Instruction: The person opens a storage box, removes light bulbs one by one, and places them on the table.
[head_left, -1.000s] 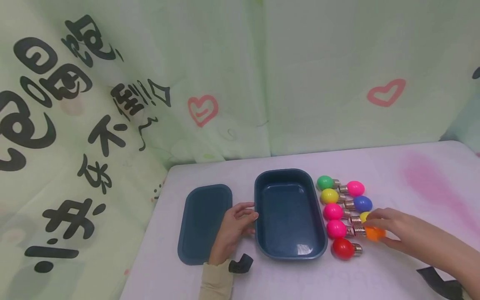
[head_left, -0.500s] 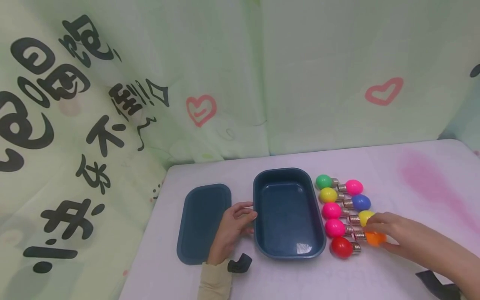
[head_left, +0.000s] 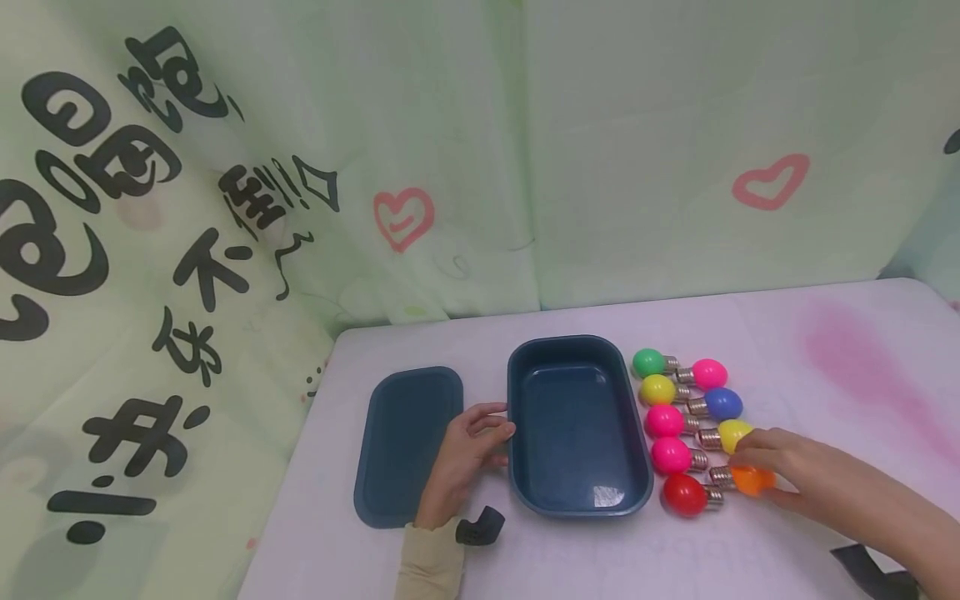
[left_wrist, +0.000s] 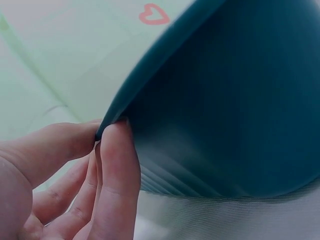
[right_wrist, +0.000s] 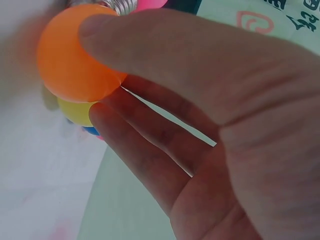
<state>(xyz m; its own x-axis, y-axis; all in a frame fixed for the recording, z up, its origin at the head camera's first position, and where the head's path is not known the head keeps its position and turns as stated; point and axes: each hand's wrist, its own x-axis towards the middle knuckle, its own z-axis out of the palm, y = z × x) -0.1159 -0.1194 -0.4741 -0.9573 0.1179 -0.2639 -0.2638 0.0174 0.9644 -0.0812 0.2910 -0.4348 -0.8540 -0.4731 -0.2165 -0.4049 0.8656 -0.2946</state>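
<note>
My left hand (head_left: 467,450) pinches the left rim of an open dark blue plastic box (head_left: 576,417); the left wrist view shows the thumb and a finger (left_wrist: 118,160) on either side of the rim. On the table to the right of the box lie light bulbs in two rows, screw bases inward. My right hand (head_left: 806,471) holds an orange bulb (head_left: 752,481) by its globe, with the thumb (right_wrist: 125,42) across it in the right wrist view. Just beyond it is a yellow bulb (head_left: 733,435). A red bulb (head_left: 684,494) lies at the near end of the left row.
A flat dark blue lid (head_left: 409,446) lies left of the box. Farther bulbs include green (head_left: 648,362), blue (head_left: 723,403), another yellow (head_left: 657,389) and several pink ones (head_left: 671,455). A pale printed curtain (head_left: 637,167) hangs behind the table.
My right hand has shifted the orange bulb slightly toward the near side, so more of the yellow bulb beyond it shows. The left hand stays at the box's rim.
</note>
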